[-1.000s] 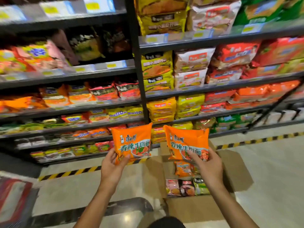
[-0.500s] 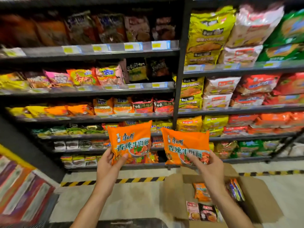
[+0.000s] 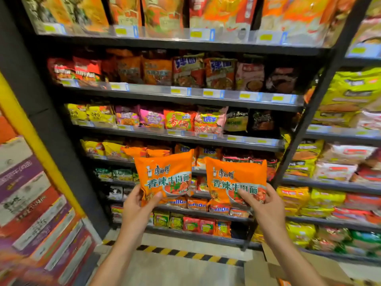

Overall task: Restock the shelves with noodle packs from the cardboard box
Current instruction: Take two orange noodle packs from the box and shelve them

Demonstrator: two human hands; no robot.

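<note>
My left hand (image 3: 137,205) grips the lower left corner of an orange noodle pack (image 3: 165,174). A second, matching orange noodle pack (image 3: 237,178) is held at its lower edge by my right hand (image 3: 266,207). Both packs are upright, side by side, in front of the dark shelf unit (image 3: 185,96), level with its middle shelves. Similar orange packs (image 3: 142,151) lie on the shelf just behind the left one. Only a flap of the cardboard box (image 3: 321,267) shows at the bottom right; its contents are out of view.
The shelves are packed with noodle packs in several colours. A second shelf bay (image 3: 340,182) stands to the right. A yellow-edged display (image 3: 31,203) of stacked cartons fills the left. Black-and-yellow hazard tape (image 3: 185,253) runs along the floor below the shelves.
The view has tilted up and left, closer to the shelves, and most of the box has dropped out of sight. Both hands have lifted the orange packs higher toward the middle shelves.
</note>
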